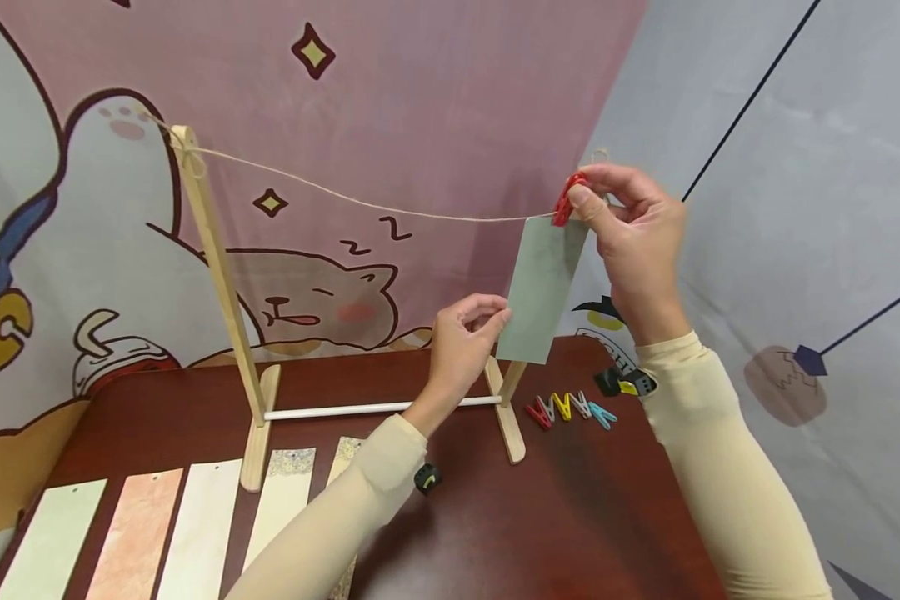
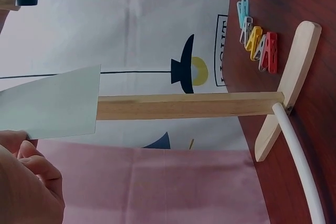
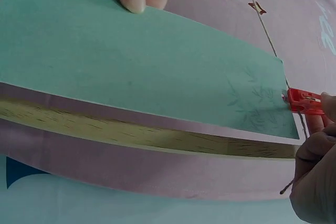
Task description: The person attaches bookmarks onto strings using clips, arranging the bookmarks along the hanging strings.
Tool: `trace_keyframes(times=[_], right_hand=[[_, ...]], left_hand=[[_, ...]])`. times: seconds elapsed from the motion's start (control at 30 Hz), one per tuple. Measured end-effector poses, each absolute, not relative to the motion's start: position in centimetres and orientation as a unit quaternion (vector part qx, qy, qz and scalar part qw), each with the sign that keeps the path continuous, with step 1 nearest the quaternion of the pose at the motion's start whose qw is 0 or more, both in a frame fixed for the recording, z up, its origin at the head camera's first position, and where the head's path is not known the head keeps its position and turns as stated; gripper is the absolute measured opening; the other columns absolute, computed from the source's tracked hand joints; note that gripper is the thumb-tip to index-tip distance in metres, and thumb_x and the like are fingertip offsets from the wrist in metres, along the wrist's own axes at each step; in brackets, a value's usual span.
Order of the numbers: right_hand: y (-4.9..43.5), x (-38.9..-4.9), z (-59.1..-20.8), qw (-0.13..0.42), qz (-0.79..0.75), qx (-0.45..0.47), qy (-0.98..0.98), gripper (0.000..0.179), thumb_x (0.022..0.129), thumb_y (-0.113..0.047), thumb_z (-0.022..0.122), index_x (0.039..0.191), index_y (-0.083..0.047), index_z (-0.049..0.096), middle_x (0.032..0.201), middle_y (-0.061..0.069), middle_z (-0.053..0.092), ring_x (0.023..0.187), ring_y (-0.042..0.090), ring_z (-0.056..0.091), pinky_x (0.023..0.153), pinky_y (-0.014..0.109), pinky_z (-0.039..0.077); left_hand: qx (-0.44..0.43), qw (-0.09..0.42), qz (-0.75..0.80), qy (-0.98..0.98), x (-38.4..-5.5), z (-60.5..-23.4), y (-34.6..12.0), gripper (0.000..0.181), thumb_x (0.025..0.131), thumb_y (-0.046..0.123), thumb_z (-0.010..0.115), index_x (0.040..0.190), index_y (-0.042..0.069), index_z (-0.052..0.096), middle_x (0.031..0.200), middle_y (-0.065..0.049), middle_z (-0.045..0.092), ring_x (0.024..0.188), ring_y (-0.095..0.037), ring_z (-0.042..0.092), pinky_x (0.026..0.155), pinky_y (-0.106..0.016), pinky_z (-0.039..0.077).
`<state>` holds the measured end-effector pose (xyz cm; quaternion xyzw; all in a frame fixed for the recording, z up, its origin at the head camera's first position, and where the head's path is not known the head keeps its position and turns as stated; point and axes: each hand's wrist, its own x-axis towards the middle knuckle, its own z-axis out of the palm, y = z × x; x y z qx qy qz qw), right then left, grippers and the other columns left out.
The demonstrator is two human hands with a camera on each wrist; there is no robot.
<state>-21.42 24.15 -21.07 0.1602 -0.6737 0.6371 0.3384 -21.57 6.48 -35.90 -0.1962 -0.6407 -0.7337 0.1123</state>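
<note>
A pale green paper card [image 1: 543,292] hangs upright at the right end of a thin string [image 1: 450,217]. My right hand [image 1: 641,242] pinches a red clothespin [image 1: 562,208] between thumb and fingers at the card's top edge, where the string passes. In the right wrist view, the jaws of the clothespin sit on the card's end, beside a faint leaf pattern. Lower down, my left hand [image 1: 461,342] pinches the card's left edge with its thumb and fingers. The left wrist view shows the card's lower end in front of a wooden post [image 2: 189,106].
A wooden stand [image 1: 221,275] with a white crossbar [image 1: 345,410] carries the string above a dark red table [image 1: 570,500]. Several clothespins [image 1: 562,407] lie by its right foot. Paper cards, including a peach one [image 1: 135,533], lie at front left. A printed cloth hangs behind.
</note>
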Motion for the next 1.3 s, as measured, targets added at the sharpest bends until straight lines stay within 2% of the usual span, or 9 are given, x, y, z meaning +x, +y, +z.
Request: trace_keyframes(times=[0.17, 0.33, 0.4, 0.5, 0.63, 0.77, 0.97, 1.13, 1.3], right_hand=[[24.2, -21.4, -21.5, 0.342, 0.63, 0.163, -0.678, 0.021, 0.094, -0.006, 0.087, 0.114, -0.001, 0.083, 0.103, 0.013, 0.078, 0.06, 0.022, 0.053, 0.05, 0.025, 0.027], [24.2, -21.4, -21.6, 0.352, 0.609, 0.169, -0.691, 0.022, 0.094, -0.006, 0.087, 0.115, 0.0, 0.083, 0.106, 0.011, 0.079, 0.071, 0.025, 0.066, 0.065, 0.024, 0.048], [24.2, -21.2, -21.6, 0.357, 0.591, 0.168, -0.703, 0.023, 0.095, -0.006, 0.086, 0.117, -0.001, 0.083, 0.108, 0.011, 0.079, 0.073, 0.024, 0.067, 0.073, 0.025, 0.053], [24.1, -21.1, -21.8, 0.367, 0.556, 0.161, -0.728, 0.024, 0.097, -0.008, 0.085, 0.12, -0.004, 0.083, 0.109, 0.008, 0.079, 0.066, 0.022, 0.061, 0.066, 0.023, 0.049], [24.1, -21.0, -22.3, 0.386, 0.514, 0.154, -0.75, 0.026, 0.098, -0.009, 0.083, 0.124, -0.005, 0.082, 0.109, 0.004, 0.079, 0.056, 0.015, 0.043, 0.054, 0.023, 0.032], [23.7, -20.6, -22.6, 0.405, 0.495, 0.154, -0.753, 0.026, 0.099, -0.007, 0.082, 0.124, -0.002, 0.081, 0.106, 0.001, 0.078, 0.052, 0.011, 0.032, 0.052, 0.022, 0.024], [22.3, -19.2, -22.3, 0.421, 0.49, 0.165, -0.745, 0.027, 0.101, -0.006, 0.076, 0.127, 0.002, 0.078, 0.099, 0.002, 0.073, 0.055, 0.011, 0.041, 0.054, 0.021, 0.036], [22.1, -18.8, -22.6, 0.439, 0.483, 0.183, -0.735, 0.025, 0.102, -0.004, 0.073, 0.125, 0.005, 0.078, 0.094, 0.005, 0.071, 0.056, 0.01, 0.045, 0.055, 0.02, 0.042], [22.3, -19.0, -23.6, 0.443, 0.513, 0.181, -0.713, 0.022, 0.101, -0.001, 0.073, 0.121, 0.006, 0.079, 0.113, 0.012, 0.077, 0.061, 0.01, 0.051, 0.057, 0.018, 0.045]], left_hand=[[-0.198, 0.121, -0.733, -0.639, -21.6, -36.0, 6.7, 0.008, 0.098, 0.004, 0.081, 0.105, 0.001, 0.082, 0.093, -0.005, 0.078, 0.079, -0.029, 0.066, 0.067, -0.023, 0.048], [-0.199, 0.126, -0.731, -0.64, -21.5, -35.8, 6.6, 0.008, 0.098, 0.004, 0.081, 0.105, 0.001, 0.082, 0.093, -0.005, 0.079, 0.076, -0.017, 0.065, 0.067, -0.023, 0.048], [-0.201, 0.125, -0.732, -0.639, -21.5, -35.9, 6.6, 0.008, 0.099, 0.005, 0.081, 0.106, 0.001, 0.082, 0.093, -0.006, 0.079, 0.074, -0.013, 0.063, 0.066, -0.023, 0.048], [-0.201, 0.124, -0.737, -0.634, -21.6, -36.0, 6.6, 0.008, 0.098, 0.004, 0.082, 0.105, 0.0, 0.082, 0.093, -0.008, 0.079, 0.075, -0.015, 0.063, 0.067, -0.023, 0.049], [-0.198, 0.122, -0.743, -0.628, -21.6, -36.3, 6.6, 0.008, 0.098, 0.003, 0.082, 0.105, -0.001, 0.082, 0.094, -0.011, 0.08, 0.076, -0.02, 0.063, 0.068, -0.022, 0.049], [-0.201, 0.121, -0.741, -0.629, -21.5, -36.5, 6.6, 0.008, 0.098, 0.002, 0.081, 0.104, -0.002, 0.081, 0.093, -0.013, 0.079, 0.075, -0.018, 0.062, 0.068, -0.022, 0.049], [-0.207, 0.128, -0.725, -0.644, -21.5, -36.6, 6.3, 0.012, 0.099, 0.005, 0.081, 0.111, 0.001, 0.08, 0.101, -0.008, 0.081, 0.075, -0.014, 0.06, 0.068, -0.022, 0.047], [-0.211, 0.122, -0.711, -0.659, -21.2, -36.8, 5.8, 0.021, 0.099, 0.005, 0.081, 0.119, 0.003, 0.078, 0.112, -0.006, 0.081, 0.065, -0.019, 0.052, 0.057, -0.022, 0.04], [-0.203, 0.12, -0.705, -0.669, -20.9, -37.5, 5.2, 0.032, 0.097, 0.008, 0.082, 0.128, 0.006, 0.073, 0.123, -0.004, 0.078, 0.062, -0.02, 0.05, 0.054, -0.022, 0.038]])
